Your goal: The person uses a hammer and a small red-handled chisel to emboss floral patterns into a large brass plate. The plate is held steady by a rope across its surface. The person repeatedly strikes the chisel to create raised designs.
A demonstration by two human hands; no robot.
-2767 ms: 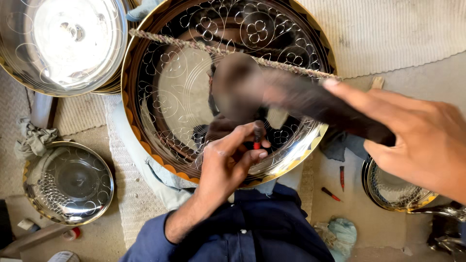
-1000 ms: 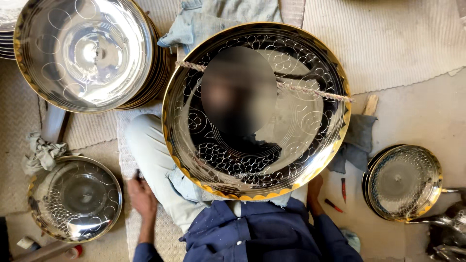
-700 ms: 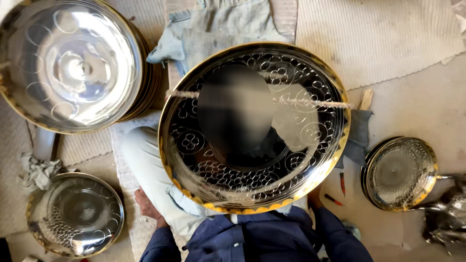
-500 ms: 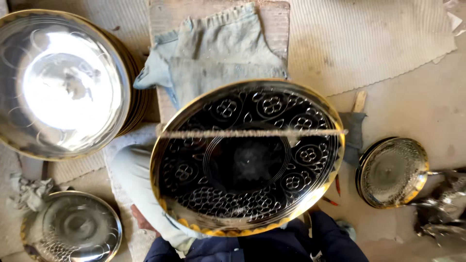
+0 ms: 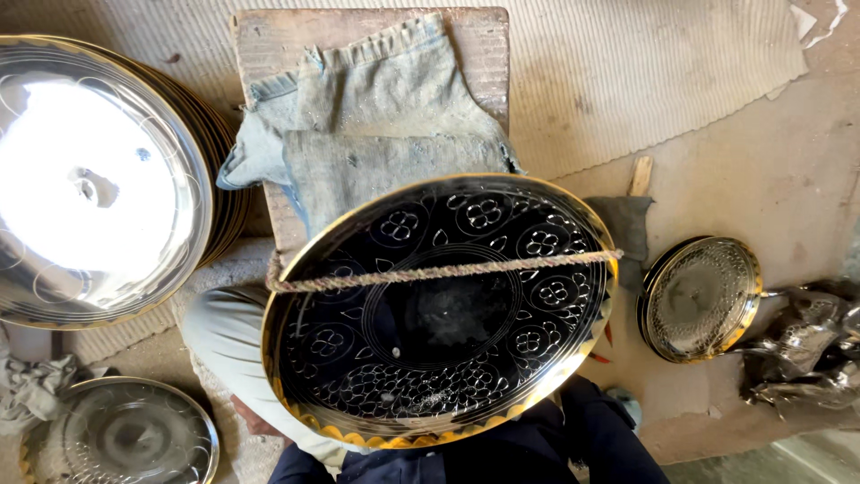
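Note:
A large round metal tray [image 5: 430,358] with a dark engraved floral face and a gold scalloped rim stands tilted over my lap. A twisted rope [image 5: 439,272] runs tight across its upper half, rim to rim. Part of my left hand [image 5: 255,419] shows under the tray's lower left rim, by my knee in light trousers [image 5: 219,332]; its fingers are hidden. My right hand is hidden behind the tray's lower right edge, where only a dark blue sleeve [image 5: 596,430] shows.
A stack of polished plain trays [image 5: 90,179] lies at the left, glaring. Worn denim cloth [image 5: 376,116] covers a wooden block [image 5: 484,54] ahead. A small engraved plate [image 5: 699,296] and crumpled shiny metal [image 5: 802,350] sit at the right, with another plate [image 5: 125,439] lower left.
The tray has tipped up and its face has turned from mirror-bright to dark. Both hands, seen earlier at its lower rim, have slid almost out of sight. My view has shifted towards the cloth.

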